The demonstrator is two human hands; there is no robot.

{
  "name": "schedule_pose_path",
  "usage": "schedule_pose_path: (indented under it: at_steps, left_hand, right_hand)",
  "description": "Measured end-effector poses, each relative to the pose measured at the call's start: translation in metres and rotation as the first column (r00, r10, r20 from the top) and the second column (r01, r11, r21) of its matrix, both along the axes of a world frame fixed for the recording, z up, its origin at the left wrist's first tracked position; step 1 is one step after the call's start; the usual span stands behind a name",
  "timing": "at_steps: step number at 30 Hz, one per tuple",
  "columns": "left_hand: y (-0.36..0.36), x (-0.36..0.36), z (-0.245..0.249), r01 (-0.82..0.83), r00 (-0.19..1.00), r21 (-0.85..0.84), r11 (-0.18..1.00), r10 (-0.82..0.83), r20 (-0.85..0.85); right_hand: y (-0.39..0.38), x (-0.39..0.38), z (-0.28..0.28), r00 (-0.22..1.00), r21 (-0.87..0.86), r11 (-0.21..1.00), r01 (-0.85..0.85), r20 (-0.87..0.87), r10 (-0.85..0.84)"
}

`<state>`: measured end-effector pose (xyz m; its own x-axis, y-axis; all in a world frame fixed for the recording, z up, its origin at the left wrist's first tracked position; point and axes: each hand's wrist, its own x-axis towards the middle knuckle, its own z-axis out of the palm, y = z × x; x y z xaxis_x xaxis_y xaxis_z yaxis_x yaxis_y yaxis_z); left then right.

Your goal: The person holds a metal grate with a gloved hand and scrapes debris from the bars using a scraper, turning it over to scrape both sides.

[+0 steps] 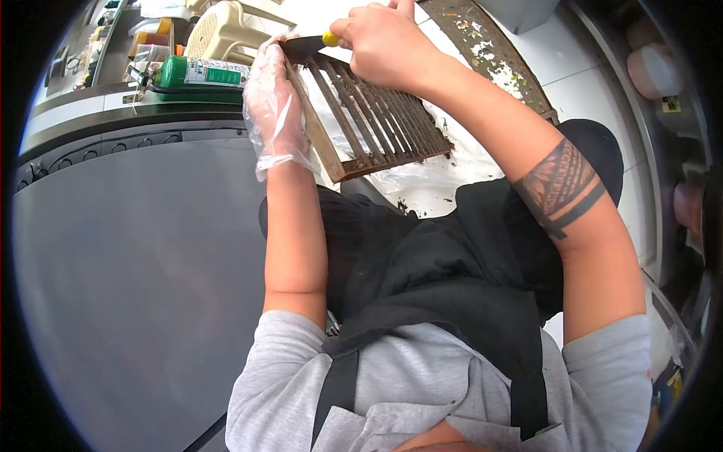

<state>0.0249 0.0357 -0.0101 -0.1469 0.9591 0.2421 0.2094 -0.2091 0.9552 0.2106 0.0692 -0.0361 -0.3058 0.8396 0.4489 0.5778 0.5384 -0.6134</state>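
The right hand (384, 47) curls its fingers round the knife (304, 47), blade pointing left at the far corner of the grate (395, 117), beside the left hand (273, 94) clasping its side

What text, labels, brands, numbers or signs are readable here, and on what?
Nothing legible enough to quote.
Green cylinder: white-and-green label carries print, too small and blurred to read.
Right edge: small yellow-and-black label, too blurred.
Yellow-handled blade and slatted grate: no lettering visible.
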Motion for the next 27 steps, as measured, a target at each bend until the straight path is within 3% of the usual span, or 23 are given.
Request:
schedule_pose_path:
  at_steps: [2, 4, 10, 12, 13, 14, 16, 18, 20, 21, 23, 26, 27]
  left_hand:
    - [0.000, 0.001, 0.002, 0.004, 0.999, -0.008, 1.000, -0.004, -0.034]
    - [-0.003, 0.006, 0.003, -0.122, 0.982, 0.012, 0.992, 0.123, -0.143]
    - [0.009, -0.002, -0.004, -0.070, 0.979, 0.019, 0.997, 0.072, -0.188]
    - [0.012, 0.001, -0.005, -0.056, 0.975, 0.043, 0.998, 0.064, -0.213]
    - [0.014, 0.001, -0.003, -0.029, 0.995, -0.019, 0.999, 0.027, -0.095]
    - [0.012, 0.003, -0.003, -0.028, 0.995, -0.020, 0.999, 0.026, -0.097]
    - [0.010, 0.006, -0.002, 0.014, 1.000, -0.014, 1.000, -0.013, 0.024]
    - [0.017, 0.002, -0.008, -0.065, 0.998, 0.002, 0.998, 0.065, -0.024]
    - [0.017, 0.006, 0.001, -0.097, 0.960, 0.018, 0.995, 0.099, -0.262]
    - [0.018, 0.002, -0.002, -0.097, 0.958, 0.021, 0.995, 0.099, -0.268]
    - [0.024, -0.008, -0.012, 0.008, 0.995, -0.024, 1.000, -0.011, -0.098]
    - [0.019, 0.012, 0.001, 0.015, 1.000, -0.069, 0.997, -0.014, 0.009]
    - [0.018, 0.016, 0.004, 0.019, 0.999, -0.086, 0.996, -0.016, 0.036]
  right_hand:
    - [-0.009, 0.010, 0.024, 0.998, -0.042, 0.999, -0.008, 0.062, 0.010]
    - [-0.009, 0.015, 0.031, 1.000, -0.064, 0.998, -0.015, 0.025, 0.016]
    - [-0.003, 0.021, 0.023, 0.997, -0.019, 1.000, -0.018, 0.081, 0.019]
    - [-0.002, 0.013, 0.019, 0.999, -0.078, 0.997, -0.006, 0.033, 0.009]
    - [-0.002, 0.011, 0.018, 1.000, -0.127, 0.992, -0.005, -0.019, 0.002]
    - [-0.002, 0.014, 0.016, 1.000, -0.128, 0.992, -0.003, -0.021, 0.001]
    - [-0.007, 0.024, 0.032, 0.989, -0.170, 0.985, -0.042, 0.133, 0.065]
    - [-0.004, 0.024, 0.031, 0.994, -0.185, 0.983, -0.014, 0.105, 0.034]
    - [-0.005, 0.023, 0.027, 0.997, -0.201, 0.980, 0.005, 0.076, 0.010]
    - [-0.008, 0.022, 0.027, 0.992, -0.232, 0.972, -0.026, 0.113, 0.053]
    - [-0.007, 0.026, 0.028, 0.982, -0.232, 0.969, -0.089, 0.143, 0.125]
    - [-0.013, 0.026, 0.027, 0.995, -0.267, 0.961, -0.071, 0.047, 0.087]
    - [-0.014, 0.027, 0.029, 0.994, -0.249, 0.968, -0.032, 0.094, 0.058]
